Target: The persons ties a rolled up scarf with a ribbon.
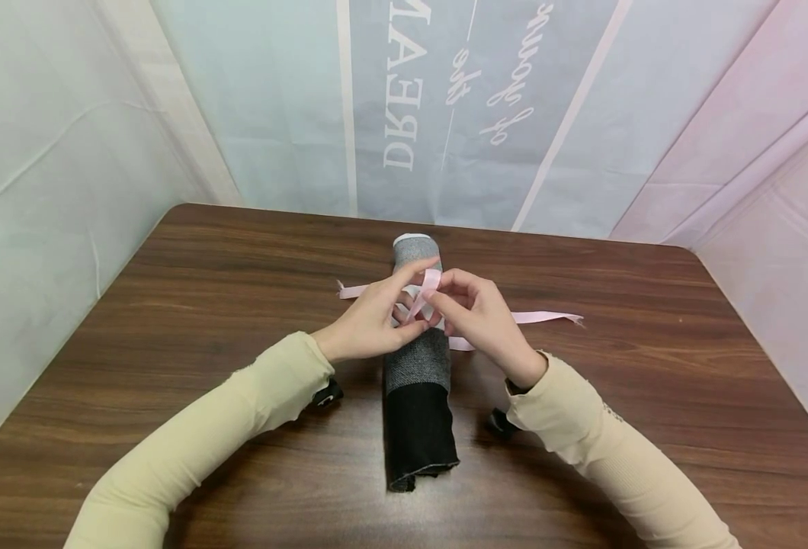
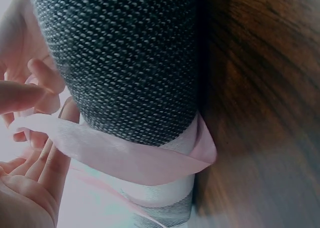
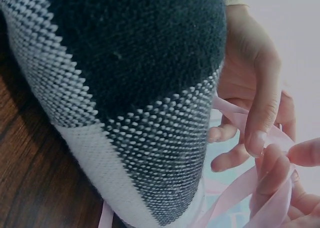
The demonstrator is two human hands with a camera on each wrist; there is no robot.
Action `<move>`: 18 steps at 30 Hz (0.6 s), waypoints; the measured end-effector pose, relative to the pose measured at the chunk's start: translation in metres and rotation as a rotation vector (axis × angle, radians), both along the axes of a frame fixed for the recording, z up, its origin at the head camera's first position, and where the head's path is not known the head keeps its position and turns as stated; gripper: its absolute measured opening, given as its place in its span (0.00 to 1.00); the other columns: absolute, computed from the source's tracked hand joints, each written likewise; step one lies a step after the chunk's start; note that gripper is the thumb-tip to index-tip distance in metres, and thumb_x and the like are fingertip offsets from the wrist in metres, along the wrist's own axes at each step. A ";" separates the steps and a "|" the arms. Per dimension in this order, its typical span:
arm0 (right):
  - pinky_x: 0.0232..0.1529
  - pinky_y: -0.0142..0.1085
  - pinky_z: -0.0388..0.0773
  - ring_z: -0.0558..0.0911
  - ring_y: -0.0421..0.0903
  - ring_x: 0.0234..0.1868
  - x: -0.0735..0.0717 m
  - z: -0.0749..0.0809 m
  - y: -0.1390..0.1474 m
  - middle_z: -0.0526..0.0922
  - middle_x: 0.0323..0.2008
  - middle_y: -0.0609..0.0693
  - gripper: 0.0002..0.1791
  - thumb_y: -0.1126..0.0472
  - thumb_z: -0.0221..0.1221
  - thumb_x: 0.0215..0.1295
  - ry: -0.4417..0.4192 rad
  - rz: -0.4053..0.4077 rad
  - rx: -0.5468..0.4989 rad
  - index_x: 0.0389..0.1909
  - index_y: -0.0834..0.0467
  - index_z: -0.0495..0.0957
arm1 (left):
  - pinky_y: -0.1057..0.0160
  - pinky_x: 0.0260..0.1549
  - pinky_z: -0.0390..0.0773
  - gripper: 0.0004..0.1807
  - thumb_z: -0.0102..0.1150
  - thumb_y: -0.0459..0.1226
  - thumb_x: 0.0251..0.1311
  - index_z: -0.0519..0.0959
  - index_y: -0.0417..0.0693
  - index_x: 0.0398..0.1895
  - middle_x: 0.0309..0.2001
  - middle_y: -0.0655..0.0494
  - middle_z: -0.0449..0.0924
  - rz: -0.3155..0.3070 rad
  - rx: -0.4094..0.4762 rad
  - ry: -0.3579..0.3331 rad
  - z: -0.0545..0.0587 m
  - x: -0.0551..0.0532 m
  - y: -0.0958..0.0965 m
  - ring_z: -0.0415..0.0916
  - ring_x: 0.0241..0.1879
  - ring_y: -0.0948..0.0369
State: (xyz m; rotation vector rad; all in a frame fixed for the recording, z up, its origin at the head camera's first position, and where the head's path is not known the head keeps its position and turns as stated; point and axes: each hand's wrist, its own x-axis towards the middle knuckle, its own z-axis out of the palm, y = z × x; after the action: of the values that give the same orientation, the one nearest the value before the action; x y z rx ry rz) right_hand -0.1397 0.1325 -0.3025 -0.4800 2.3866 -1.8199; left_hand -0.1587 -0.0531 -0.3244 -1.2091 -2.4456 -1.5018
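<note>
A rolled cloth bundle (image 1: 418,362) in grey, white and black lies lengthwise on the table. A pink ribbon (image 1: 428,280) wraps its white band, and a loop of it rises between the hands. My left hand (image 1: 376,316) is over the bundle's left side, its forefinger stretched out past the loop and its thumb and other fingers bent about the ribbon. From the right, my right hand (image 1: 476,309) pinches the ribbon between thumb and fingers. In the right wrist view the fingertips of both hands meet beside the ribbon (image 3: 235,190). The bundle hides the ribbon's underside.
Frayed ribbon ends (image 1: 548,316) stretch out on both sides over the brown wooden table (image 1: 239,267). Small black devices (image 1: 328,393) show below both wrists. A printed curtain (image 1: 294,99) hangs behind the table, with pale cloth at either side.
</note>
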 end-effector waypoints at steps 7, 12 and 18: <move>0.24 0.35 0.77 0.79 0.48 0.22 -0.002 -0.001 0.001 0.80 0.29 0.59 0.09 0.63 0.56 0.64 -0.028 -0.006 -0.044 0.40 0.65 0.75 | 0.67 0.32 0.81 0.37 0.62 0.28 0.54 0.59 0.44 0.69 0.48 0.46 0.77 0.010 0.032 -0.053 -0.002 -0.001 -0.003 0.79 0.35 0.61; 0.24 0.36 0.78 0.80 0.46 0.23 -0.004 -0.002 0.005 0.81 0.26 0.49 0.07 0.62 0.57 0.66 -0.047 -0.029 -0.102 0.38 0.63 0.74 | 0.66 0.29 0.81 0.35 0.64 0.31 0.55 0.62 0.44 0.67 0.43 0.49 0.78 0.035 0.042 -0.075 0.000 0.000 -0.010 0.79 0.31 0.63; 0.21 0.30 0.75 0.80 0.41 0.20 -0.007 -0.002 0.007 0.82 0.26 0.46 0.04 0.64 0.56 0.66 -0.105 -0.091 -0.240 0.37 0.61 0.74 | 0.65 0.27 0.81 0.29 0.65 0.33 0.56 0.68 0.42 0.62 0.39 0.50 0.77 0.057 0.020 -0.064 0.003 -0.001 -0.020 0.78 0.29 0.63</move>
State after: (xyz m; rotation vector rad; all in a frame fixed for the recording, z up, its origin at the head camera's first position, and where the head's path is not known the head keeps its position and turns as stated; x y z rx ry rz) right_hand -0.1467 0.1395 -0.3045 -0.2911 2.1665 -2.1273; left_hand -0.1602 -0.0726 -0.3214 -1.0942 -2.4756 -1.5698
